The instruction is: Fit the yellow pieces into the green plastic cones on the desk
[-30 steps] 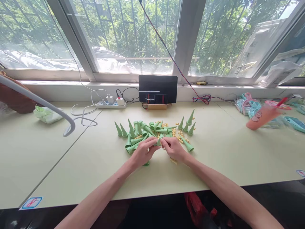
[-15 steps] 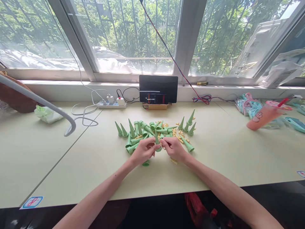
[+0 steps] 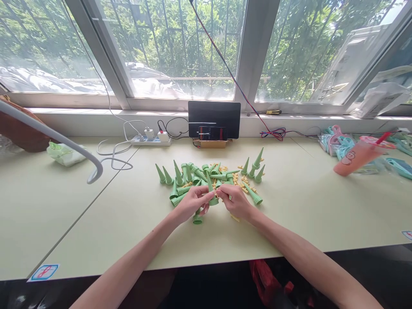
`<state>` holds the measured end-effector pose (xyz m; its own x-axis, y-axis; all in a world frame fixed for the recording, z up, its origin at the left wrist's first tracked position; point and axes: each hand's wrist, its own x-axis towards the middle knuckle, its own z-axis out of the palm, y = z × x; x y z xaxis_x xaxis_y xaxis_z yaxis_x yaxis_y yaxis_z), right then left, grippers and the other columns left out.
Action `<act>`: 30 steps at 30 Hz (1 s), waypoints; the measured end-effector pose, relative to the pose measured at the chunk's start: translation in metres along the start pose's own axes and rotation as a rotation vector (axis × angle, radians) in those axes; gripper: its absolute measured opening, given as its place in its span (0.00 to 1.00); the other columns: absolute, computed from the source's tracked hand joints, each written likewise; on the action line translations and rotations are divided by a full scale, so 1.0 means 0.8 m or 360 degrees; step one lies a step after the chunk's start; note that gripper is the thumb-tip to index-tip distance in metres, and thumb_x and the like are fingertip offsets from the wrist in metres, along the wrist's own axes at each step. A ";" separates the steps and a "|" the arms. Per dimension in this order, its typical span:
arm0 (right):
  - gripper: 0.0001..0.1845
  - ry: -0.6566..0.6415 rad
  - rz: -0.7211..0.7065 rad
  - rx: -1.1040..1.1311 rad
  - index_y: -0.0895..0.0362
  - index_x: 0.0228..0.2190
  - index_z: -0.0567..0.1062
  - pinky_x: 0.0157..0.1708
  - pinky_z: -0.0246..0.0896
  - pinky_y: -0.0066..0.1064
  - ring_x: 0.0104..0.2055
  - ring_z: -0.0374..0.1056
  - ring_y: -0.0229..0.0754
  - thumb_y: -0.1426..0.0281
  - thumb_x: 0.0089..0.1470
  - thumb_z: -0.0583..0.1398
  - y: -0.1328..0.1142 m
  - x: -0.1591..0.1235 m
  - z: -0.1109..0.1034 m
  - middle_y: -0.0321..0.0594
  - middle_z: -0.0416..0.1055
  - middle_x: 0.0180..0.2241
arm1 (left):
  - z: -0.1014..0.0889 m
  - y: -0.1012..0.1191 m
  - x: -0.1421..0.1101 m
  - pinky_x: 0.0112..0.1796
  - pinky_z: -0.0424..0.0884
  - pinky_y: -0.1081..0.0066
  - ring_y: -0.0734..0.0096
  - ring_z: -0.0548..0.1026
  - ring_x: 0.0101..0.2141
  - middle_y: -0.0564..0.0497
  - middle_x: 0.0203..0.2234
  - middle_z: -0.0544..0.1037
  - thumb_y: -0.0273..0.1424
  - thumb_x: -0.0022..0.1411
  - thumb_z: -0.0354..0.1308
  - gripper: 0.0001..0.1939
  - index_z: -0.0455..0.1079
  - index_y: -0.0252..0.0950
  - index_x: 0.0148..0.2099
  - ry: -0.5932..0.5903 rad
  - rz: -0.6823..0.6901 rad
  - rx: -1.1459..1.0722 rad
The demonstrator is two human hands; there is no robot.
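My left hand (image 3: pixel 194 201) holds a green plastic cone (image 3: pixel 210 187) upright between thumb and fingers, its point upward. Against the right side of that cone, my right hand (image 3: pixel 234 198) is pinched; what sits between its fingertips is too small and covered to make out. Behind both hands lies a pile of green cones (image 3: pixel 197 171), mixed with small yellow pegs (image 3: pixel 245 182). One green cone (image 3: pixel 197 220) rests on the table below my left hand, its round open end facing me. Another green cone (image 3: pixel 253 195) lies tilted to the right of the pile.
Several cones (image 3: pixel 259 159) stand upright at the pile's right, some bearing yellow pegs. Farther back are a phone (image 3: pixel 212 133) before a dark tablet (image 3: pixel 214 112) and a power strip (image 3: pixel 151 141). A pink drink cup (image 3: pixel 357 156) leans at right. A grey curved arm (image 3: pixel 93 165) reaches in from the left.
The held cone has tilted slightly, its tip shifting left, and my left fingers have shifted around it. My right hand stays at the cone's side almost unmoved.
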<state>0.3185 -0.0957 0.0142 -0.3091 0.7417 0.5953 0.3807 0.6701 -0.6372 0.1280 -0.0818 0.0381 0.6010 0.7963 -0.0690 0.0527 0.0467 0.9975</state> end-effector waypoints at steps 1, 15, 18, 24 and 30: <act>0.19 0.0002 -0.0008 -0.0008 0.55 0.22 0.59 0.25 0.50 0.29 0.23 0.54 0.36 0.66 0.67 0.50 0.000 0.000 0.000 0.34 0.60 0.21 | 0.000 0.000 0.000 0.15 0.58 0.80 0.81 0.64 0.17 0.59 0.19 0.57 0.46 0.63 0.60 0.19 0.71 0.32 0.34 0.0001 -0.0004 -0.0002; 0.21 -0.0023 0.0135 -0.0008 0.54 0.21 0.51 0.23 0.43 0.29 0.21 0.45 0.35 0.66 0.66 0.50 0.003 -0.002 0.003 0.30 0.50 0.18 | 0.004 -0.014 0.003 0.21 0.68 0.76 0.80 0.64 0.19 0.53 0.25 0.68 0.42 0.65 0.57 0.15 0.70 0.33 0.36 0.0191 0.0444 0.0505; 0.22 -0.0046 0.0211 0.0045 0.54 0.21 0.51 0.23 0.43 0.30 0.21 0.44 0.34 0.65 0.66 0.50 0.001 -0.001 0.002 0.30 0.49 0.18 | 0.005 -0.019 0.004 0.23 0.70 0.76 0.78 0.65 0.24 0.52 0.28 0.66 0.38 0.66 0.57 0.13 0.69 0.34 0.33 0.0251 0.0613 0.0717; 0.22 -0.0101 0.0316 0.0166 0.55 0.20 0.54 0.23 0.45 0.30 0.21 0.47 0.34 0.62 0.66 0.49 -0.002 0.002 0.000 0.31 0.51 0.18 | 0.005 -0.020 0.003 0.24 0.70 0.77 0.78 0.68 0.25 0.52 0.29 0.66 0.37 0.67 0.55 0.14 0.67 0.34 0.31 0.0235 0.0635 0.0842; 0.23 -0.0100 0.0326 0.0196 0.54 0.20 0.54 0.23 0.44 0.30 0.22 0.46 0.35 0.60 0.66 0.50 -0.002 0.001 -0.002 0.31 0.50 0.19 | 0.006 -0.018 0.004 0.19 0.67 0.76 0.79 0.68 0.19 0.53 0.25 0.69 0.42 0.64 0.59 0.16 0.69 0.33 0.34 0.0187 0.0404 0.0494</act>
<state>0.3190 -0.0964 0.0167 -0.2913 0.8603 0.4184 0.3330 0.5012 -0.7987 0.1328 -0.0827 0.0239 0.5316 0.8234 0.1985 0.1635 -0.3298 0.9298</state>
